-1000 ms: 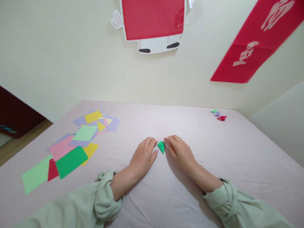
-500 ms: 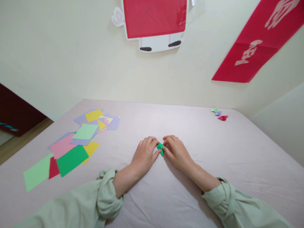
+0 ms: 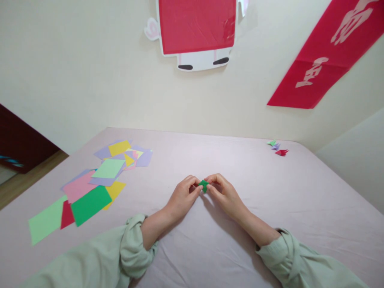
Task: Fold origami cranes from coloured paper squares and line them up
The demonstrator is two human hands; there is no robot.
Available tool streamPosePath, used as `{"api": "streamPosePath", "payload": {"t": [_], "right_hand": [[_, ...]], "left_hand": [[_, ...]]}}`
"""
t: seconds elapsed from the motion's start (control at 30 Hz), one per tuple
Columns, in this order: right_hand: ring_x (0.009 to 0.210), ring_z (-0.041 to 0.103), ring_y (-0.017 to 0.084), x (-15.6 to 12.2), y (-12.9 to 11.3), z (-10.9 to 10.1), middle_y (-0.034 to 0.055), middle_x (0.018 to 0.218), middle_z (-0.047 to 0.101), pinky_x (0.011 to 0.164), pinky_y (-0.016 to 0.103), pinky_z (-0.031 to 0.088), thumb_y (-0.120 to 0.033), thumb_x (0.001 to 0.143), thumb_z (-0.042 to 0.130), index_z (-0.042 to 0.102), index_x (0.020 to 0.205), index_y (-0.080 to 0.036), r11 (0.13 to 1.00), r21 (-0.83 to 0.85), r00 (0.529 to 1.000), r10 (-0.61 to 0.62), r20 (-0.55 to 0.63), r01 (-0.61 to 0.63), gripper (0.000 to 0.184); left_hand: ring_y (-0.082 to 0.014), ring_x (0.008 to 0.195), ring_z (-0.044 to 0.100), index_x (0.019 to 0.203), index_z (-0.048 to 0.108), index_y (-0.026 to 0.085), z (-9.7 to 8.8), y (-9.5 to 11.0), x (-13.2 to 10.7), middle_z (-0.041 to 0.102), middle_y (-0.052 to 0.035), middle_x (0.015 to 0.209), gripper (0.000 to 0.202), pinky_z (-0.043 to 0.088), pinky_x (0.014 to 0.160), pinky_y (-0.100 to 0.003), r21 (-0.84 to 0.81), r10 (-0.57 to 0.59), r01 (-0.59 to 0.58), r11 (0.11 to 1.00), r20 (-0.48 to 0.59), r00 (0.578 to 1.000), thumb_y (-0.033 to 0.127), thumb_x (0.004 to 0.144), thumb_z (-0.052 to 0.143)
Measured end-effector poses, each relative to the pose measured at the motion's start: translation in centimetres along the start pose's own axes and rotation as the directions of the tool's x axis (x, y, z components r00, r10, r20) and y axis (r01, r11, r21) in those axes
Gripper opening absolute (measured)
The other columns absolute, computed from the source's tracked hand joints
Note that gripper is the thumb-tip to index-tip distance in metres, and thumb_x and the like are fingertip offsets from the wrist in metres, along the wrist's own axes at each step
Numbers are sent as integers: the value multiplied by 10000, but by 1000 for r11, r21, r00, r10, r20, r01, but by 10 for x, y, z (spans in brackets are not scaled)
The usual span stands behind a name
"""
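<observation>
Green folded paper [image 3: 204, 185] is pinched over the counter [image 3: 186, 156]: left grip [image 3: 185, 196] closed narrowly on its left edge, right grip [image 3: 223, 193] likewise on its right, fingers [image 3: 192, 180] curled, forearms [image 3: 157, 228] slanting inward from the near side.

Sheets [image 3: 81, 186] left, paper [image 3: 204, 185] centre, 3 figures [image 3: 275, 147] right (far back)

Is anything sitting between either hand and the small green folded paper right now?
Nothing visible is: the left hand and right hand have their fingertips on the green folded paper, one at each side. The loose sheets lie off to the left, and the small folded pieces far right.
</observation>
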State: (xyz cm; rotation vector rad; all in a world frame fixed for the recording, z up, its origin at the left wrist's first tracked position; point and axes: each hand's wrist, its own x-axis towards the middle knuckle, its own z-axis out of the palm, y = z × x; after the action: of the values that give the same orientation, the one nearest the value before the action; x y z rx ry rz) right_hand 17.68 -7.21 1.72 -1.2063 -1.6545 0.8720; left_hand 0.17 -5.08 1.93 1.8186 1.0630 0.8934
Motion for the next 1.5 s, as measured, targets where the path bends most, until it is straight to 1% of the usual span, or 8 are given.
{"api": "streamPosePath", "payload": {"t": [0.17,0.37,0.53,0.63,0.73,0.9,1.07,1.5], "right_hand": [[779,567,160,-2,-1,2,18,837,631,720,274,439,-243,880,540,602,869,-196,999,-33,998,34,53,-32,79],[678,505,142,-1,-7,1,-7,720,563,635,255,390,-274,905,507,576,777,-192,996,-61,996,64,65,-60,167],[676,500,145,0,-9,0,-8,688,534,647,264,393,-305,949,442,557,723,-194,994,-80,995,75,59,-70,277],[795,570,160,-1,-8,0,19,832,616,735,279,435,-286,960,427,606,900,-200,999,-24,997,51,53,-49,208],[905,601,171,-3,-6,1,33,960,645,821,300,454,-247,942,463,573,1072,-216,999,33,999,7,49,-9,173],[862,609,165,-4,-7,2,25,909,648,800,296,461,-190,906,487,585,975,-210,999,22,997,-34,63,33,122],[863,609,162,-4,-8,3,26,905,645,798,293,466,-176,893,485,576,976,-207,999,38,997,-25,71,22,128],[795,601,152,-2,-8,4,18,859,628,738,277,475,-254,874,528,570,910,-196,989,132,997,63,38,-68,81]], "left_hand": [[-134,718,505,760,611,169,1,0,-1,551,7,757,138,384,668,-244,-43,5,-5,999,15,1000,230,867,550],[-135,708,497,724,616,165,1,2,0,549,4,741,181,375,661,-249,-39,2,-1,999,37,999,244,871,545],[-133,691,499,689,598,163,1,4,1,536,9,703,232,387,663,-249,-105,-44,47,993,23,999,290,874,540],[-126,644,481,661,574,160,0,4,3,515,17,650,273,383,631,-247,-177,-112,110,978,-3,994,321,876,528],[-124,626,462,657,574,160,-1,1,5,501,22,623,300,367,607,-244,-217,-132,124,968,-23,991,355,879,520],[-120,619,426,638,559,156,-1,-2,6,458,29,606,361,338,595,-245,-207,-152,147,967,-6,988,415,882,496],[-115,604,391,604,497,168,0,-1,6,404,40,589,390,312,584,-245,-221,-168,165,961,6,986,450,874,485],[-125,644,458,641,522,166,-1,-1,5,464,31,617,365,361,625,-243,-212,-152,149,966,2,988,426,893,477]]}}
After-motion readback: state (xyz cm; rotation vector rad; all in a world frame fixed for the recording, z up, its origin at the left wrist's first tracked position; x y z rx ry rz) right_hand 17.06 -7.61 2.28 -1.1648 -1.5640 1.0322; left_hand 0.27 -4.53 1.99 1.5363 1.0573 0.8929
